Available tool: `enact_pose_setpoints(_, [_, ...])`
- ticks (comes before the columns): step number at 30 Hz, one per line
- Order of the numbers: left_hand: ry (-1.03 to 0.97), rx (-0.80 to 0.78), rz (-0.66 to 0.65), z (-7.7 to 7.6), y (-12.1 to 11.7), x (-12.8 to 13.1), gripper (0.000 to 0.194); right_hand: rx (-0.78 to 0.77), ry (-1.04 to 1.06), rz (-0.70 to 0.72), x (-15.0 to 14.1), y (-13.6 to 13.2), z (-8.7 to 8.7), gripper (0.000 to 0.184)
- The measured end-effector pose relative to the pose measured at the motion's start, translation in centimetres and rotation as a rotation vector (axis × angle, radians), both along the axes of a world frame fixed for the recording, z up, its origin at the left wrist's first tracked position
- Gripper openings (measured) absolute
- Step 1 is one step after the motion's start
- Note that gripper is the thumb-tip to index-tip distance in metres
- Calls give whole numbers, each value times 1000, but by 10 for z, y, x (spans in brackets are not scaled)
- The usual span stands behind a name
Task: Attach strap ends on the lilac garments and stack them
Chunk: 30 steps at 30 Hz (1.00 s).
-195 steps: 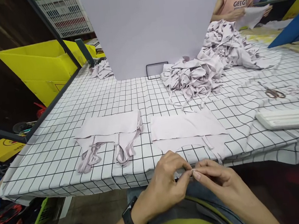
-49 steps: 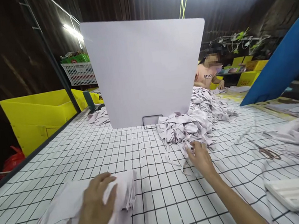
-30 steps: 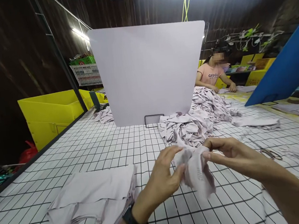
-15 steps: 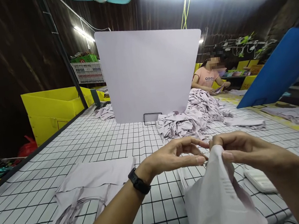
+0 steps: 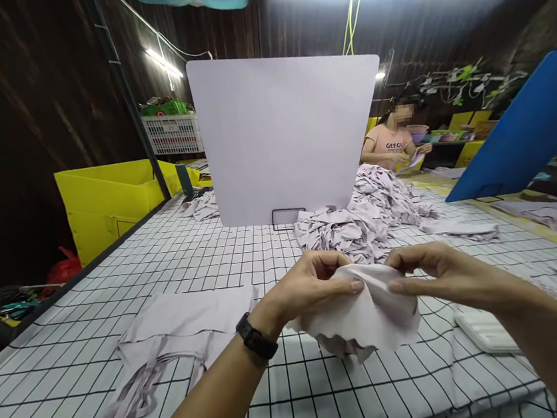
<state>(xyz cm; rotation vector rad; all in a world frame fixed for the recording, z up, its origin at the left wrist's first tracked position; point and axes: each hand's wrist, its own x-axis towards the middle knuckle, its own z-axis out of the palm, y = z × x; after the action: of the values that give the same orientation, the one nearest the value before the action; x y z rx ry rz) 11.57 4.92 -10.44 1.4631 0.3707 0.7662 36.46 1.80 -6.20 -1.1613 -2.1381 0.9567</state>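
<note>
A pale lilac garment [image 5: 365, 313] hangs bunched between my two hands, a little above the gridded tablecloth [image 5: 223, 255]. My left hand [image 5: 312, 285], with a black watch on its wrist, pinches the garment's top edge. My right hand [image 5: 436, 271] pinches the same edge a short way to the right. A flat stack of folded lilac garments with straps [image 5: 173, 342] lies to the left. A loose heap of the same garments [image 5: 361, 226] lies beyond my hands.
A white upright board [image 5: 290, 134] stands mid-table on a wire stand. A white flat case [image 5: 483, 330] lies under my right forearm. Yellow bins [image 5: 110, 194] stand off the left edge, and a blue panel [image 5: 526, 134] leans at right. A person in a pink shirt [image 5: 392, 146] handles cloth at the far side.
My right hand took a garment from the heap and both hands lifted it; since half a second ago the hanging garment has been gathered up into a bunch between my pinching fingers.
</note>
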Motion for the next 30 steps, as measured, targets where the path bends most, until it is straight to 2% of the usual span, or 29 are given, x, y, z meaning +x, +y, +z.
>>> enact_pose_setpoints(2, [61,206,171,1,0,-1,9,63,-88,3,-1,-2,-4,28])
enact_pose_setpoints(3, [108,337,286,1,0,0,2,119,-114,-40,-2,-3,-8,28])
enact_pose_setpoints(5, [231,578,528,0,-1,2,15,304,-139,-206,-7,-5,-16,26])
enact_pose_setpoints(7, [348,717,679,-2,-5,4,21,541,-168,-400,-14,-7,-27,20])
enact_pose_setpoints(9, [395,701,660,-5,-8,5,20,735,-214,-570,-21,-6,-37,20])
enact_pose_setpoints(11, [357,550,480,-7,-10,2,16,828,-236,-712,-26,-3,-44,23])
enact_pose_setpoints(13, [302,394,256,-10,-11,-4,22,797,-206,-796,-27,1,-47,26])
enact_pose_setpoints(15, [276,317,125,-12,-11,-11,26,693,-145,-835,-25,6,-48,27])
enact_pose_setpoints(20, [264,258,170,-17,-12,-24,26,447,7,-875,-13,8,-53,31])
enact_pose_setpoints(23, [306,342,338,-24,-12,-26,16,383,73,-814,-9,5,-58,30])
enact_pose_setpoints(25, [402,428,572,-30,-11,-25,9,467,32,-829,-9,4,-62,27])
enact_pose_setpoints(27, [501,469,804,-37,-9,-22,10,534,-38,-838,-11,4,-67,24])
enact_pose_setpoints(30, [569,508,1042,-47,-6,-17,12,511,-85,-785,-16,7,-78,23])
